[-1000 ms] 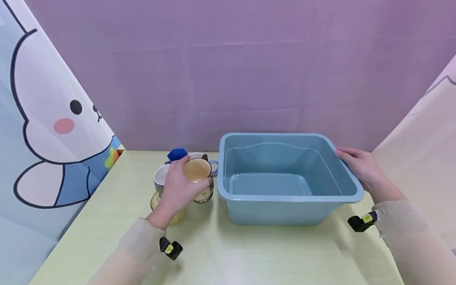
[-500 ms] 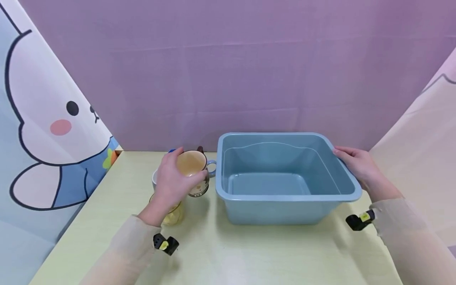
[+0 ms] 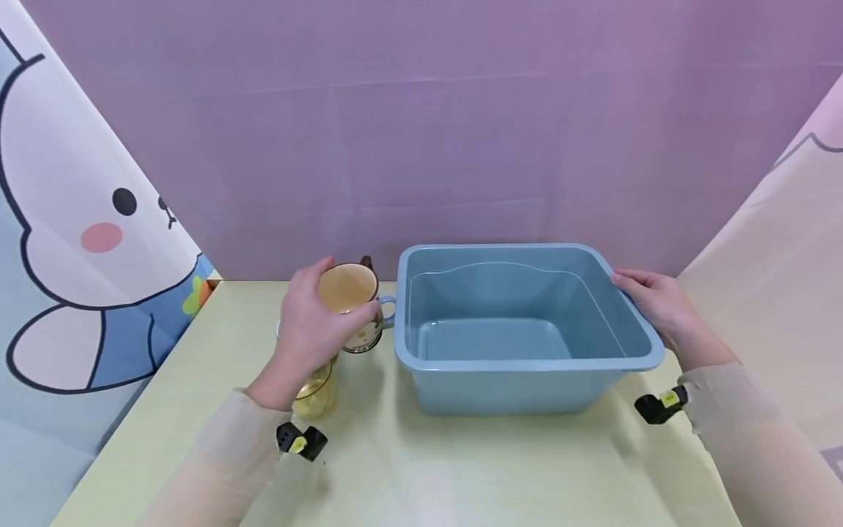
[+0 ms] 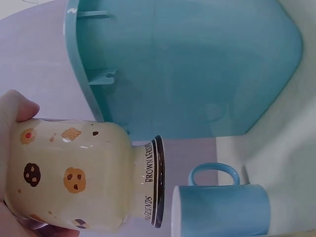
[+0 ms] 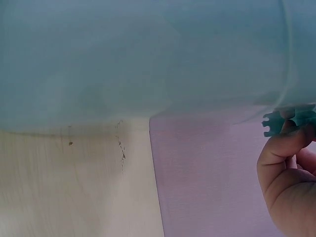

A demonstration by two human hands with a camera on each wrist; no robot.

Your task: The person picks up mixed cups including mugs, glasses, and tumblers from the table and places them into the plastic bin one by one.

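Observation:
A cream mug [image 3: 349, 287] with a dark rim hangs raised left of the blue basin [image 3: 520, 384], and my left hand [image 3: 306, 318] grips it around the side. Cookie pictures and dark lettering mark this mug in the left wrist view. Beyond it a blue mug [image 4: 222, 211] stands beside the basin; only its handle shows in the head view. My right hand [image 3: 661, 307] pinches the basin's right rim, thumb on top. In the right wrist view that hand's fingers [image 5: 286, 153] curl under the rim.
A yellowish clear glass [image 3: 317, 399] stands on the table [image 3: 421, 468] beneath my left wrist. Other cups behind my left hand are mostly hidden. A purple cloth [image 3: 461, 146] hangs along the table's back edge.
My left hand has lifted the cream mug up from among the cups, shifting slightly left in view. The right hand keeps its hold on the basin rim.

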